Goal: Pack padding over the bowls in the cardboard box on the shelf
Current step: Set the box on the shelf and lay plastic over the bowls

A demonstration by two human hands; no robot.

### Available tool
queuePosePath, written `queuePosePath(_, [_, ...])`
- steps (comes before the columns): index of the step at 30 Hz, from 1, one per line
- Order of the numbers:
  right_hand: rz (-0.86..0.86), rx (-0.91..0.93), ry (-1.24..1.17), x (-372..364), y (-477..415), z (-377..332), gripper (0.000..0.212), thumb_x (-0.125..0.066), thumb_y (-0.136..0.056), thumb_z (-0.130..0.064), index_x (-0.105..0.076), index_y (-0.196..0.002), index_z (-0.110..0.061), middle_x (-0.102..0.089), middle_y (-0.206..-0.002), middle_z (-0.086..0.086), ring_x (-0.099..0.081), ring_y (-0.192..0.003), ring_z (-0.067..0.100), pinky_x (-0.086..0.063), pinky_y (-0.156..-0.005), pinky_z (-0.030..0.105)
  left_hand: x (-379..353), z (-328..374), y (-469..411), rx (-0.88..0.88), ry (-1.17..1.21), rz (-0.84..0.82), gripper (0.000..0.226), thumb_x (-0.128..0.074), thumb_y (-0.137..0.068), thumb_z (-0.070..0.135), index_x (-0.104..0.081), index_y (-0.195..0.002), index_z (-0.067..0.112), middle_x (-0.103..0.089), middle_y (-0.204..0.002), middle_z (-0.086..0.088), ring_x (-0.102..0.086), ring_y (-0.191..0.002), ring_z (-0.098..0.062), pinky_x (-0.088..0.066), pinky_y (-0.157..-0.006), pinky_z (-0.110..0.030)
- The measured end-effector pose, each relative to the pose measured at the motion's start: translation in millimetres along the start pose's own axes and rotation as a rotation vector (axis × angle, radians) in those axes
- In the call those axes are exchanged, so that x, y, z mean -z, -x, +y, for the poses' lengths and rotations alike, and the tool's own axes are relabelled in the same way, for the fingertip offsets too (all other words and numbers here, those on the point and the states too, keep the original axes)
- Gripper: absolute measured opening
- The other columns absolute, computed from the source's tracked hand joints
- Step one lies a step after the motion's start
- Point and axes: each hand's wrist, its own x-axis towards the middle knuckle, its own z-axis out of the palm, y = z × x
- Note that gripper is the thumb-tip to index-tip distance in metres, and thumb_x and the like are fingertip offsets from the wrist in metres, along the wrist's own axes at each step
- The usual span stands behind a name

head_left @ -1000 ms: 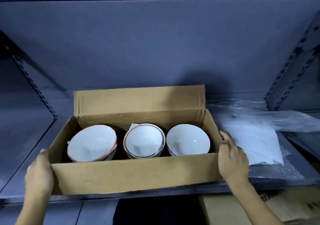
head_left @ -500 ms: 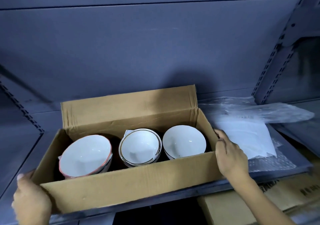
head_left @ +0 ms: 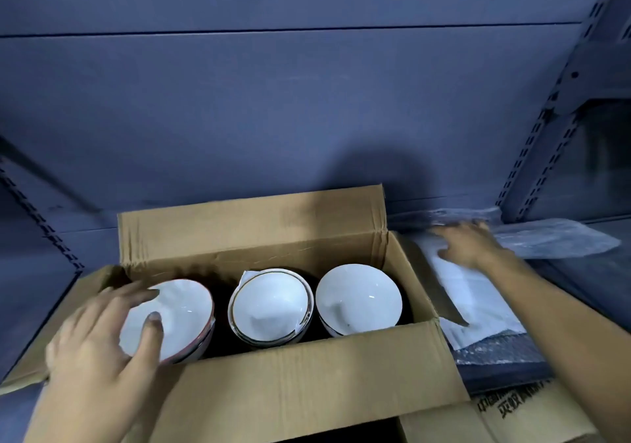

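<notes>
At front edge of grey metal shelf (head_left: 587, 289): brown cardboard box (head_left: 307, 374) with 3 white ceramic bowls (head_left: 269, 302), uncovered. Left hand (head_left: 99, 343) fingers spread on leftmost bowl (head_left: 184, 309); right hand (head_left: 467, 244) fingers splayed flat on white padding sheet (head_left: 478, 299) beside box. Risk: box flap (head_left: 433, 292) overlies sheet; yanking could drag box off.

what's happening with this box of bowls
A person is packing an open cardboard box on a shelf. Three white bowls sit in a row inside, uncovered. The left hand is spread over the left bowl. The right hand lies on the white padding sheets right of the box. No padding covers the bowls yet.
</notes>
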Motion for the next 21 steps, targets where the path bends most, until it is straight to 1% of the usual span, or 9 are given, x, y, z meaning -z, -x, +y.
queuePosePath(2, [0.093,-0.001,0.078,5,4,4,0.034,-0.042,-0.094,-0.025,-0.053,-0.126,-0.031,-0.058,-0.131,0.006,-0.055,-0.115,0.026,-0.039,-0.101,0.04,-1,23,-2,0.076,0.026,-0.063,0.047,-0.036,-0.076,0.047,-0.066,-0.1,0.021,-0.066,-0.115,-0.004,-0.055,-0.114,-0.037,-0.042,-0.091,-0.062])
queuePosePath(4, [0.209,-0.054,0.1,18,10,14,0.029,-0.041,-0.093,-0.018,-0.058,-0.115,-0.025,-0.064,-0.118,0.007,-0.062,-0.1,0.028,-0.046,-0.089,0.034,-2,21,-2,0.117,0.032,-0.138,0.046,-0.033,-0.074,0.049,-0.065,-0.098,0.027,-0.066,-0.109,0.001,-0.055,-0.113,-0.033,-0.043,-0.092,-0.058])
queuePosePath(8, [0.373,-0.192,-0.102,63,30,42,0.028,-0.045,-0.089,-0.009,-0.059,-0.113,-0.011,-0.059,-0.114,0.019,-0.061,-0.092,0.04,-0.051,-0.082,0.043,-4,28,-17,0.039,0.112,-0.189,0.048,-0.034,-0.075,0.058,-0.063,-0.093,0.023,-0.063,-0.092,0.008,-0.054,-0.092,-0.019,-0.042,-0.078,-0.034])
queuePosePath(10, [0.504,-0.18,-0.193,91,45,36,0.026,-0.045,-0.089,-0.008,-0.058,-0.111,-0.006,-0.056,-0.113,0.022,-0.06,-0.09,0.045,-0.051,-0.078,0.049,-2,40,-29,-0.011,0.158,-0.188,0.044,-0.048,-0.082,0.053,-0.065,-0.107,0.02,-0.063,-0.104,0.014,-0.055,-0.096,-0.013,-0.04,-0.081,-0.025])
queuePosePath(13, [0.677,-0.057,-0.127,130,66,0,0.024,-0.045,-0.09,-0.013,-0.057,-0.11,-0.007,-0.058,-0.11,0.019,-0.06,-0.087,0.046,-0.047,-0.071,0.048,-1,58,-52,-0.169,0.155,-0.115,0.044,-0.064,-0.088,0.037,-0.056,-0.129,0.021,-0.05,-0.124,0.022,-0.052,-0.117,-0.011,-0.032,-0.093,-0.015])
queuePosePath(16, [0.767,0.069,-0.086,166,88,-48,0.022,-0.043,-0.09,-0.013,-0.056,-0.107,-0.008,-0.058,-0.107,0.016,-0.061,-0.085,0.045,-0.044,-0.067,0.044,7,79,-69,-0.368,0.138,-0.046,0.076,-0.056,-0.077,0.06,-0.043,-0.142,0.022,-0.038,-0.139,0.02,-0.033,-0.13,0.004,-0.018,-0.104,-0.006])
queuePosePath(18, [0.771,0.17,-0.099,183,106,-88,0.021,-0.042,-0.091,-0.014,-0.055,-0.107,-0.011,-0.056,-0.108,0.012,-0.06,-0.087,0.044,-0.042,-0.066,0.042,12,99,-70,-0.458,0.172,-0.076,0.103,-0.06,-0.065,0.068,-0.02,-0.15,0.026,-0.02,-0.149,0.021,-0.012,-0.133,0.018,-0.007,-0.108,-0.002])
queuePosePath(19, [0.772,0.238,-0.109,189,113,-110,0.021,-0.041,-0.091,-0.015,-0.054,-0.107,-0.013,-0.055,-0.108,0.01,-0.06,-0.088,0.043,-0.04,-0.066,0.041,13,107,-69,-0.494,0.181,-0.095,0.114,-0.064,-0.061,0.069,-0.009,-0.151,0.025,-0.014,-0.152,0.019,-0.006,-0.134,0.017,-0.004,-0.11,-0.004])
queuePosePath(21, [0.78,0.393,-0.131,196,125,-150,0.023,-0.037,-0.092,-0.019,-0.053,-0.107,-0.015,-0.053,-0.105,0.008,-0.059,-0.088,0.041,-0.036,-0.063,0.039,8,117,-73,-0.544,0.099,-0.079,0.124,-0.067,-0.06,0.064,-0.001,-0.152,0.013,-0.016,-0.158,0.002,-0.015,-0.143,-0.006,-0.009,-0.118,-0.023])
